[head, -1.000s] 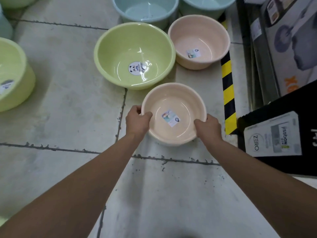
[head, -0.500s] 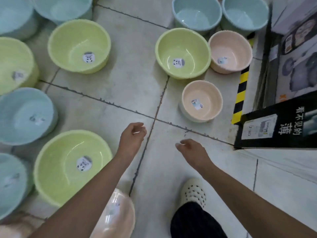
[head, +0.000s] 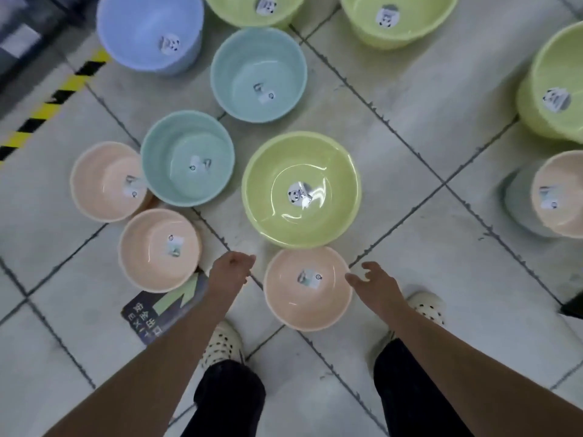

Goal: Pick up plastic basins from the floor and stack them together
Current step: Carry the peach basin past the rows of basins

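Both hands flank a peach basin on the floor

Left hand (head: 232, 271) and right hand (head: 375, 283), loosely spread and empty, flank the peach basin (head: 307, 290) at lower centre.

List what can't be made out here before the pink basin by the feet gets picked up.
Head view only:
1. Label in the nearest pink basin: too blurred to read.
2. Green basin, far right: cut off by the frame edge.
3. Floor sign: partly hidden by the left forearm.
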Motion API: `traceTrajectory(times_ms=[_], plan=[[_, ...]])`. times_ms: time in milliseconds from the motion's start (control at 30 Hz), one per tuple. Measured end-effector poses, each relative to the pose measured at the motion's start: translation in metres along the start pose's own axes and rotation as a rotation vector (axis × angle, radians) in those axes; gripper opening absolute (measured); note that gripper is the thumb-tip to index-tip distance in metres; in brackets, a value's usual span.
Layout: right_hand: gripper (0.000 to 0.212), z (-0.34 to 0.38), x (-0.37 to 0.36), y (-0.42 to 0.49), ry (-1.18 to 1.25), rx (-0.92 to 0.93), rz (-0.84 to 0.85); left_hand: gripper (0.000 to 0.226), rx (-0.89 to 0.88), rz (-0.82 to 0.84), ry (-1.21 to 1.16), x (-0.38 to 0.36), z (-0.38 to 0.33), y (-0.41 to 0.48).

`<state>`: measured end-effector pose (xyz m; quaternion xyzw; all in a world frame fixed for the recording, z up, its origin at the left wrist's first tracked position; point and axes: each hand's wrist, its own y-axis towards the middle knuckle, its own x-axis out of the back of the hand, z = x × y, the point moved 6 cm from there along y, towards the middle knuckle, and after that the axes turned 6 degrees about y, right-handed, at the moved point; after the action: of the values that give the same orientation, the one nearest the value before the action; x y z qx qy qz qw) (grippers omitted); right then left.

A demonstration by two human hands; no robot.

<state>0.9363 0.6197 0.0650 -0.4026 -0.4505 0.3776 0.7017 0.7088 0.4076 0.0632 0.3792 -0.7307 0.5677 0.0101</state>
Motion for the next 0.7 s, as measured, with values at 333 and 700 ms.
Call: traceTrajectory(times_ms=[333,700], plan=[[0.061,-0.058,-0.066,0.092,-0.059,-0.044,-0.119,0.063,0.169,0.143,-0.045,-0.103,0.124,0.069],[0.028,-0.018,-0.116,0.043,-0.237,0.067,-0.087,0.033,0.074,0.042,0.121,-0.018,0.148,0.052]])
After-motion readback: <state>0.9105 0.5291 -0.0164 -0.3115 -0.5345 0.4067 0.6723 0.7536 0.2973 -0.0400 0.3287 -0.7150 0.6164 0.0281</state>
